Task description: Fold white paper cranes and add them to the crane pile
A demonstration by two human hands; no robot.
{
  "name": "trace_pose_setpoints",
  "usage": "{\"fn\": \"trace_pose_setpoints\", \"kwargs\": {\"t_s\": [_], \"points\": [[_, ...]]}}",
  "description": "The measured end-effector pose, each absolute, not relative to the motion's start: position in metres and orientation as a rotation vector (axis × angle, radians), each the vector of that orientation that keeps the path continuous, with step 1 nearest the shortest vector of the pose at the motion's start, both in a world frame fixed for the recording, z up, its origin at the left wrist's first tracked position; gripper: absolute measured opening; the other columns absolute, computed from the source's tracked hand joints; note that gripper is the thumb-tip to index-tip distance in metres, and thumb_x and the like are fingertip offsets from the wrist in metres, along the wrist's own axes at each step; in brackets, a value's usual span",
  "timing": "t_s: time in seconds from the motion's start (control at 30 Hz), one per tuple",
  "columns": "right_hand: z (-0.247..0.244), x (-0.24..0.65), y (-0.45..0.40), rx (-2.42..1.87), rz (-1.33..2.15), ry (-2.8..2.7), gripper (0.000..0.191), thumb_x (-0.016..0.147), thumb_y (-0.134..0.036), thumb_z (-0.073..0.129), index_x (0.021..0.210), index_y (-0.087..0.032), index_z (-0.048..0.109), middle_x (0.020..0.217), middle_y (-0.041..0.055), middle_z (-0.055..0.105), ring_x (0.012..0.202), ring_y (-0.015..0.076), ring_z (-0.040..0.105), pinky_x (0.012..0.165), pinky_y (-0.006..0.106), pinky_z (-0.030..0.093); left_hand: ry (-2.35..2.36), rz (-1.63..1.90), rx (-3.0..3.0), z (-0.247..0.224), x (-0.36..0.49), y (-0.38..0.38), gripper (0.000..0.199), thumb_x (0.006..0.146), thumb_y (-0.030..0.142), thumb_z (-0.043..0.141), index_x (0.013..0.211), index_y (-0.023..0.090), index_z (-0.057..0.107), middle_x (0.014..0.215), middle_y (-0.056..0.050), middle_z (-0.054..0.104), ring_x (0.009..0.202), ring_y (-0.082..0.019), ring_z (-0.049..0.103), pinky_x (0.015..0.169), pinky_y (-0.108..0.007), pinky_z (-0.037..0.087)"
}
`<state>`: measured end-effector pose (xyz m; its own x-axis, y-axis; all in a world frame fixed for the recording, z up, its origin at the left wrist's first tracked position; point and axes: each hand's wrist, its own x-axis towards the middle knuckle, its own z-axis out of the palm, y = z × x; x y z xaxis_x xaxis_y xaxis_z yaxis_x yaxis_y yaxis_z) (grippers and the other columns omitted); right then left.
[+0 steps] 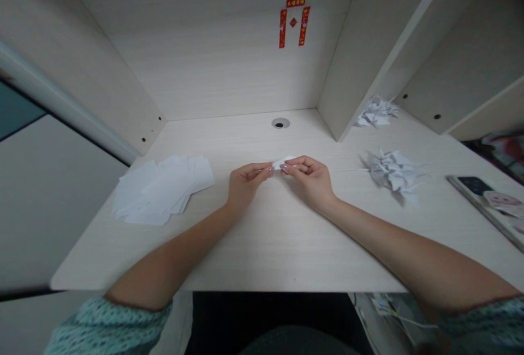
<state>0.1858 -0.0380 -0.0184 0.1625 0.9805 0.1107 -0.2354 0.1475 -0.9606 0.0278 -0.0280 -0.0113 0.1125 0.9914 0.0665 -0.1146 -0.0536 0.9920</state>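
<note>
A small strip of white paper (282,163) is held over the middle of the desk. My left hand (246,181) pinches its left end between thumb and fingers. At its right end, my right hand (311,179) closes thumb and fingertips on the paper, hiding part of it. Loose white sheets (161,188) lie in an overlapping, spread pile to the left of my left hand. Crumpled or folded white paper pieces (395,171) form a heap to the right of my right hand.
Another heap of white paper pieces (377,112) is behind, by the upright divider (347,71). A phone (491,202) lies at the right. A round cable hole (280,123) sits near the back panel. The desk's front edge (286,290) runs below my forearms.
</note>
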Motion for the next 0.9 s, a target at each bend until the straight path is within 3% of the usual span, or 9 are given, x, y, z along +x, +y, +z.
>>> {"fn": "trace_pose_setpoints", "kwargs": {"t_s": [0.2,0.5,0.73,0.9], "points": [[-0.025,0.188,-0.035,-0.981,1.122,-0.962,0.029,0.06,-0.037,0.08,0.075,-0.019,0.064,0.062,0.0002,0.07,0.059,0.0143,0.064,0.063,0.029,0.051,1.058,1.155,1.263,-0.012,0.026,-0.026,0.054,0.067,0.035,0.075,0.117,0.018,0.06,0.076,-0.004,0.075,0.077,-0.018,0.07,0.076,-0.03,0.052],[-0.024,0.189,-0.03,-0.982,1.143,-0.86,0.038,0.055,-0.038,0.082,0.074,-0.022,0.053,0.055,-0.0036,0.068,0.054,0.0145,0.064,0.058,0.027,0.049,1.02,1.075,1.25,-0.011,0.029,-0.027,0.055,0.072,0.037,0.07,0.121,0.018,0.055,0.085,-0.006,0.075,0.087,-0.02,0.07,0.083,-0.033,0.052],[-0.026,0.191,-0.028,-0.955,1.116,-0.914,0.039,0.06,-0.036,0.079,0.071,-0.023,0.044,0.053,-0.0062,0.064,0.055,0.014,0.064,0.056,0.025,0.045,0.999,1.055,1.266,-0.011,0.026,-0.026,0.058,0.071,0.04,0.071,0.122,0.019,0.054,0.085,-0.006,0.075,0.088,-0.02,0.07,0.085,-0.034,0.051],[-0.026,0.193,-0.028,-0.972,0.939,-1.109,0.036,0.067,-0.034,0.074,0.073,-0.024,0.04,0.059,-0.0058,0.061,0.059,0.0145,0.062,0.058,0.026,0.043,0.994,0.938,1.197,-0.008,0.024,-0.023,0.056,0.075,0.048,0.065,0.121,0.017,0.056,0.089,-0.01,0.074,0.082,-0.02,0.071,0.078,-0.031,0.052]]}}
